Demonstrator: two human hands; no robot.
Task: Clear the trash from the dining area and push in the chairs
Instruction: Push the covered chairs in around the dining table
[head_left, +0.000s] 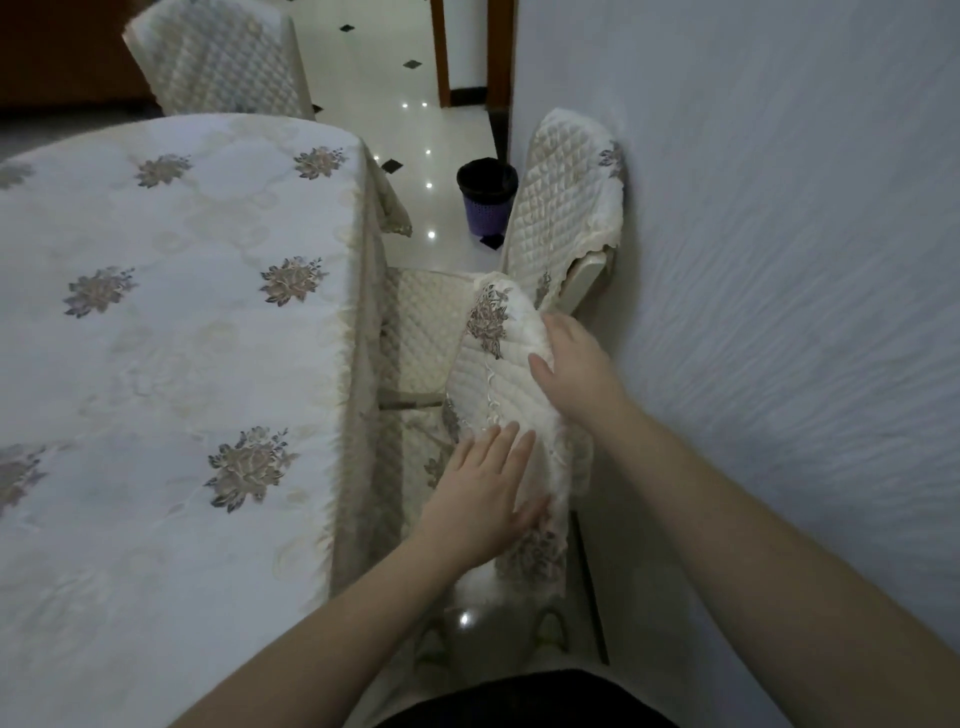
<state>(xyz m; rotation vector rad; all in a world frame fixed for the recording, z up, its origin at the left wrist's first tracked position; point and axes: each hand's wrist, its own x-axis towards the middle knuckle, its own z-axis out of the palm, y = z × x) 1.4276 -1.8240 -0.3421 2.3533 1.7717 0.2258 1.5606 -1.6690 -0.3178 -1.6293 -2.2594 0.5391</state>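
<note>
A dining table (156, 312) is seen covered by a pale cloth woven with grey-brown flower sprays; its right edge hangs down in a fringed fall, with a pointed corner drooping at the far right. The floor (415, 130) is laid in glossy white tiles with small black diamond insets, and ceiling lights are mirrored in it. A white wall (779, 260) with a faintly rippled texture runs close along the right side, leaving a narrow aisle.

The near chair (498, 364) is stood in that aisle, just beside the table's right edge, its back dressed in a quilted cream cover with lace trim and a flower motif. The left hand (483, 493) is laid flat against the lower part of the backrest, fingers straight. The right hand (571, 364) is set on the top of the backrest with the thumb on the near face; the fingers are hidden behind the cover, so it cannot be told whether they are curled round it.

A second chair (566, 208), covered alike, is leaned against the wall beyond. A purple perforated bin (487, 200) with a black liner is stood on the floor between that chair and the table's far right corner. A third quilted chair (223, 57) is placed at the table's far edge. A dark wooden door frame (441, 52) is seen farther back.
</note>
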